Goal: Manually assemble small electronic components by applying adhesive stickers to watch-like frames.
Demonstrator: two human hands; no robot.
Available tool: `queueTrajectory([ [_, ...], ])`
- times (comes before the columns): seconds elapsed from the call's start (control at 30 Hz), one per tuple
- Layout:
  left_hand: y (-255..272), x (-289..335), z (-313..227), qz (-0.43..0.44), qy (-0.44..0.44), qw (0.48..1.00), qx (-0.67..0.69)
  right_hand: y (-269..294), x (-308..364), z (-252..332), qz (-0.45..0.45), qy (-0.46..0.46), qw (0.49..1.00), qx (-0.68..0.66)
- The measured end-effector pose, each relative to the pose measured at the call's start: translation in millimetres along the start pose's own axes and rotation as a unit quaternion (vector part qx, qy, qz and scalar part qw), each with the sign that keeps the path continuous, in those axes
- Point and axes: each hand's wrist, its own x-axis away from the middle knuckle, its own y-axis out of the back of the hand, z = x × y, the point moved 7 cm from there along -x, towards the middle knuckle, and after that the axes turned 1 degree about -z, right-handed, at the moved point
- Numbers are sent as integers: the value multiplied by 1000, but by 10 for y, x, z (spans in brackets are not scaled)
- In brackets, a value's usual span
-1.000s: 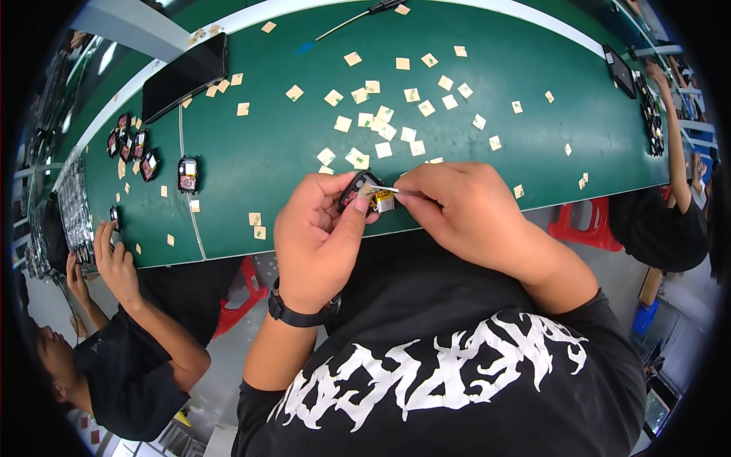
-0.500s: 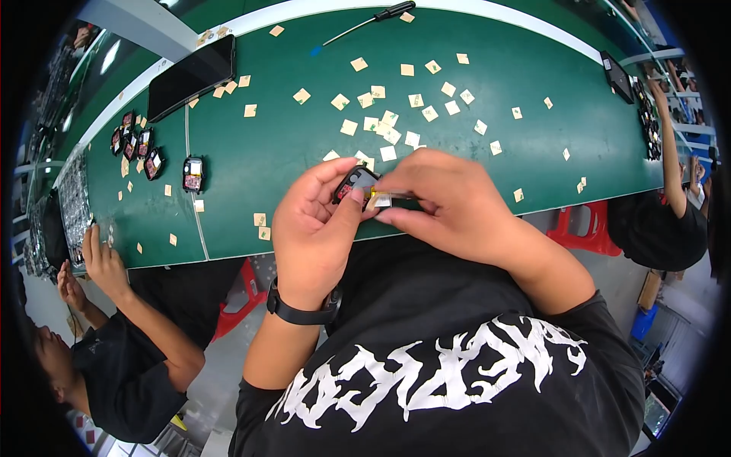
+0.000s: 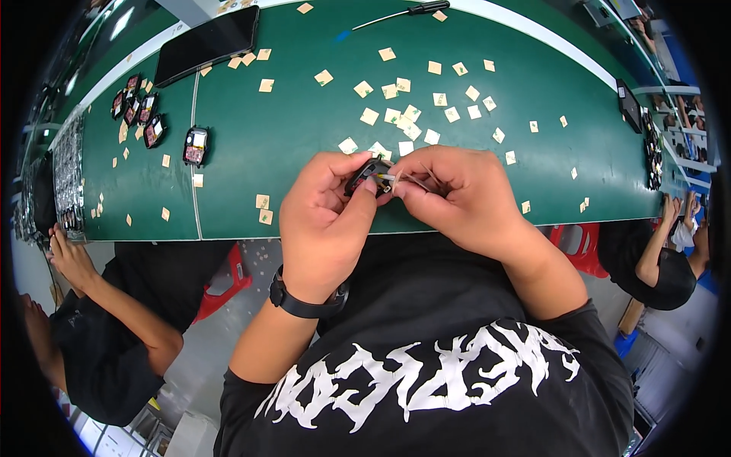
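My left hand [image 3: 324,221] is closed around a small black watch case [image 3: 374,167], tilted with its inside parts showing. The thumb presses on its face. Close against it, my right hand [image 3: 470,194] pinches a thin two-armed tool [image 3: 428,183] that looks like tweezers. A small pale piece [image 3: 390,177] lies between the right fingertips and the case; its kind cannot be made out. Fingers hide much of the case. Just beyond the hands, many square cream stickers [image 3: 369,116] are scattered on the green table [image 3: 282,145].
One more open watch case [image 3: 196,145] lies to the left, with several others [image 3: 154,131] farther left. A black tablet-like slab [image 3: 209,47] and a screwdriver [image 3: 396,15] rest at the back. A co-worker's hand [image 3: 71,263] is at the left edge; another person [image 3: 647,263] sits right.
The view has shifted, so the table appears higher. My right fingers have moved in closer on the watch case, and the two-armed tool shows more plainly between them.
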Motion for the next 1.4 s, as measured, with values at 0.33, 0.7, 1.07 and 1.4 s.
queueTrajectory([
  [0.33, 22, -9, 5, 10, -16, 1000, 14, -41, -63, 35, -28, 122, 991, 45],
  [0.7, 78, 12, 61, 45, -15, 999, 16, -72, -145, -111, -49, -17, 997, -61],
  [1.07, 65, 1, 7, 24, 9, 997, 69, -28, 12, -93, -56, -36, 993, -96],
  [1.4, 61, -11, 5, -21, 11, 998, 52, -53, 17, -58, -38, -59, 997, -12],
])
